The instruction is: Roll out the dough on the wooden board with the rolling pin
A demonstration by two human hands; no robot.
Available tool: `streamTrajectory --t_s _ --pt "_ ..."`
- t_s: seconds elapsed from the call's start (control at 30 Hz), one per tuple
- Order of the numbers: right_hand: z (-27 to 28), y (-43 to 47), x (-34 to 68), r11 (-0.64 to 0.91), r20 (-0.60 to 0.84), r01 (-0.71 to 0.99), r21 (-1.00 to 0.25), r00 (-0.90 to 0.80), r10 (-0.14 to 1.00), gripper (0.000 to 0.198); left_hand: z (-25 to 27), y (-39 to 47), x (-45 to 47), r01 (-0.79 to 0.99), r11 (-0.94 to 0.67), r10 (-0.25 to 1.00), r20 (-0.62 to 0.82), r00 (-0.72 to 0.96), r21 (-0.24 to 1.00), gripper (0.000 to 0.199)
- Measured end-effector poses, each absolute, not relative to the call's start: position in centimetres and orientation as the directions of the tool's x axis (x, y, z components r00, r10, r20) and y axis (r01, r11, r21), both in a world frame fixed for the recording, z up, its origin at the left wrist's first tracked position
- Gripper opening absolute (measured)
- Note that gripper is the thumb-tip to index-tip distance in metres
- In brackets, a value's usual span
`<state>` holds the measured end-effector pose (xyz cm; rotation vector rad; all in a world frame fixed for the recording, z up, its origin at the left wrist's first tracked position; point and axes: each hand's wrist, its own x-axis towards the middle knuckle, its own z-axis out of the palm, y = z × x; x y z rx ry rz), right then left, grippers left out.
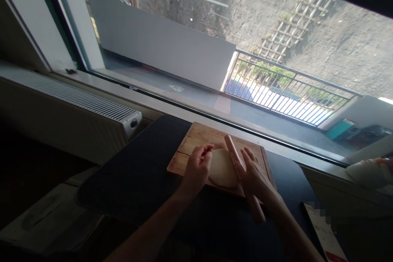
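Observation:
A flat round of pale dough (pixel 221 168) lies on a wooden cutting board (pixel 196 133). My left hand (pixel 199 163) pinches the dough's left edge between thumb and curled fingers. Across the right side of the dough, a wooden rolling pin (pixel 235 157) lies at a slant, its near end sticking out past the board. My right hand (pixel 252 170) rests on the pin with its fingers stretched out flat towards the window. The palm hides part of the pin's middle.
The board stands on a dark table (pixel 147 163) beside a window sill (pixel 135 92). A white radiator (pixel 76 106) is at the left. A phone-like object with a lit screen (pixel 324 233) lies at the lower right. Outside the glass is a metal railing (pixel 285 90).

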<state>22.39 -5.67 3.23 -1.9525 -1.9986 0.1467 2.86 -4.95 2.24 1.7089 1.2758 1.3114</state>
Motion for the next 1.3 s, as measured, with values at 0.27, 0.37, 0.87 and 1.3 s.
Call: streamTrajectory --t_s 0.27,0.37,0.87,1.3 --pt "-2.3 -16.3 25.5 0.09 0.331 0.979 -0.184 -0.024 0.943 0.061 3.8 3.2 15.6 0.542 -0.671 0.726 0.3 0.619 0.506 0.02" --pt "-1.6 -15.9 25.7 0.096 0.372 0.976 -0.194 -0.017 0.928 0.062 3.3 4.3 16.6 0.572 -0.729 0.664 0.19 0.723 0.375 0.027" --pt "-1.3 -16.4 24.9 0.131 0.384 0.952 -0.278 -0.015 0.923 0.05 3.2 1.9 7.7 0.66 -0.747 0.662 0.178 0.728 0.083 0.042" --pt "-1.4 -17.5 24.7 0.123 0.415 0.969 -0.216 -0.023 0.909 0.063 2.1 3.7 8.6 0.643 -0.757 0.654 0.143 0.743 0.117 0.046"
